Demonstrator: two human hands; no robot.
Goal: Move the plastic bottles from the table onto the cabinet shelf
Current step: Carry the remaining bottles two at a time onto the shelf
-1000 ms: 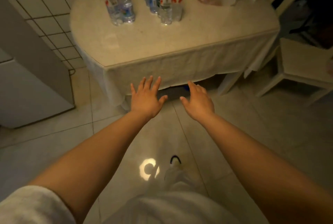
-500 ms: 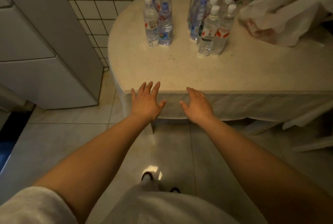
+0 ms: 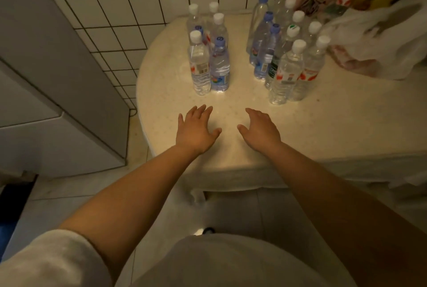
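Two clusters of clear plastic bottles stand upright on a cream table [image 3: 335, 125]. The left cluster [image 3: 209, 55] has several bottles with white and blue caps. The right cluster [image 3: 284, 55] has several more, its nearest one a white-capped bottle [image 3: 286, 74]. My left hand [image 3: 196, 130] hovers over the table's near edge with fingers spread, holding nothing, a short way in front of the left cluster. My right hand [image 3: 260, 130] is beside it, fingers relaxed and empty, short of the right cluster.
A white plastic bag [image 3: 374, 39] with pink contents lies at the table's right back, more clutter behind it. A grey cabinet or fridge [image 3: 46, 78] stands to the left against the white tiled wall [image 3: 138, 9]. Tiled floor lies below.
I have come closer to the table. Both hands moved forward from below the table's edge to over its top, still empty and spread.
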